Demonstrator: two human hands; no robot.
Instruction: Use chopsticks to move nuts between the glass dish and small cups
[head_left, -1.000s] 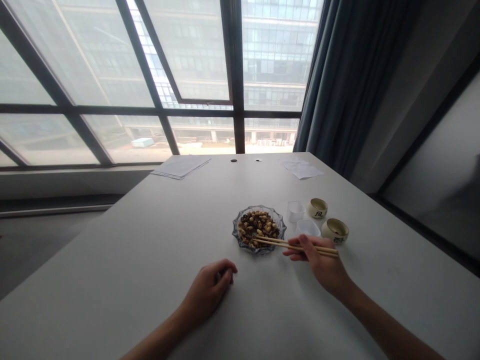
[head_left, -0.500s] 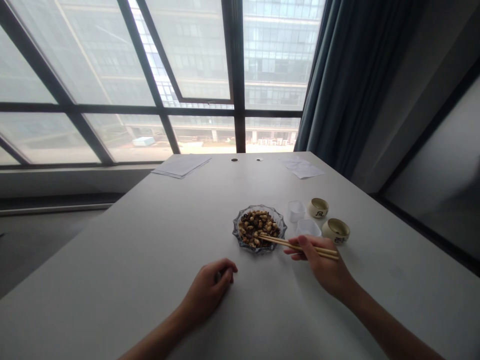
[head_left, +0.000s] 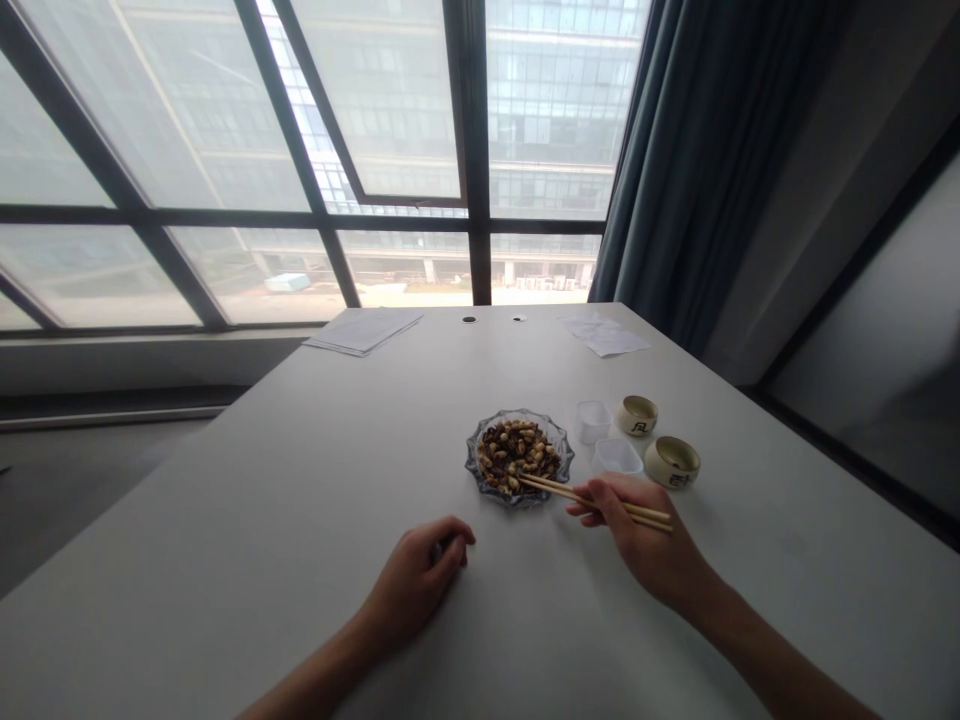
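Note:
My right hand (head_left: 634, 520) grips a pair of wooden chopsticks (head_left: 592, 500). Their tips reach over the near right part of a scalloped glass bowl (head_left: 568, 470), among the peanuts (head_left: 517, 450) and dark, small pieces mixed with them. Whether a peanut sits between the tips is too small to tell. Below and left of the bowl, my left hand (head_left: 427, 570) rests on the white table with its fingers loosely curled in, and nothing shows in it.
Two clear plastic boxes (head_left: 592, 422) stand right of the bowl. Beyond them are two cream cups (head_left: 637, 415) with dark characters. Papers (head_left: 364, 330) lie at the table's far left, and a crumpled sheet (head_left: 606, 333) at the far right. A dark curtain (head_left: 675, 150) hangs beside the window.
My right hand and the chopsticks have shifted slightly, with the chopsticks' rear ends a little lower and further left. My left hand and the bowl stay put.

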